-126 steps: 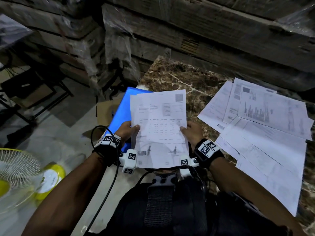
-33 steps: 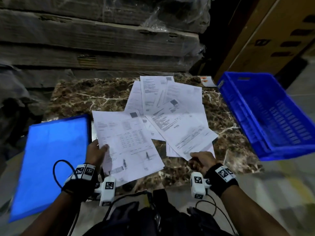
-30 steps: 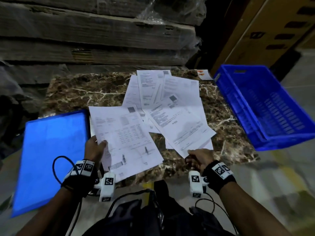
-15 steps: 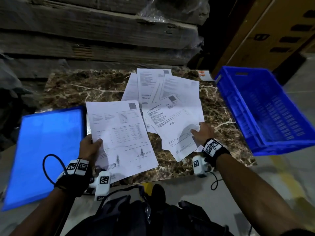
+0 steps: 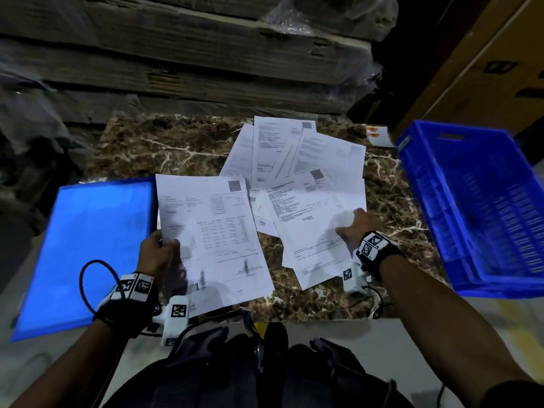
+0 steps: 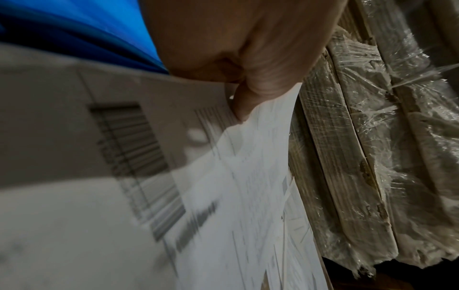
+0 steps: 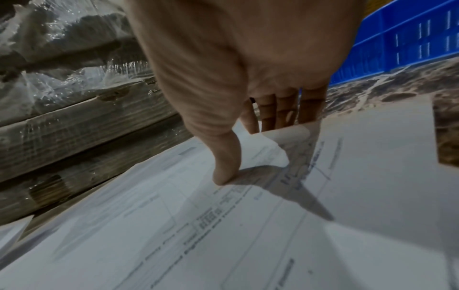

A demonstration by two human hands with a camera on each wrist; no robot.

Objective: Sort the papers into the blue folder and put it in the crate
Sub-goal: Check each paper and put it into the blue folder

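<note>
Gathering step: my left hand (image 5: 157,254) grip pinches sheet (image 5: 212,237) beside blue folder (image 5: 88,248); right hand (image 5: 357,231) flat, fingers straight, on loose papers (image 5: 309,172) on counter (image 5: 164,148). Next: pinch top page. Crate (image 5: 482,207) waits right.

The print on the loose papers (image 5: 300,178) is too small to read. The blue crate (image 5: 471,207) runs off the head view's right edge. The right hand's fingertips (image 7: 285,117) vanish behind a lifted sheet edge.

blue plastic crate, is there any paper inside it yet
No, in the head view the blue plastic crate shows only its bare slotted walls and floor, while the white printed papers lie on the brown marble table.
</note>
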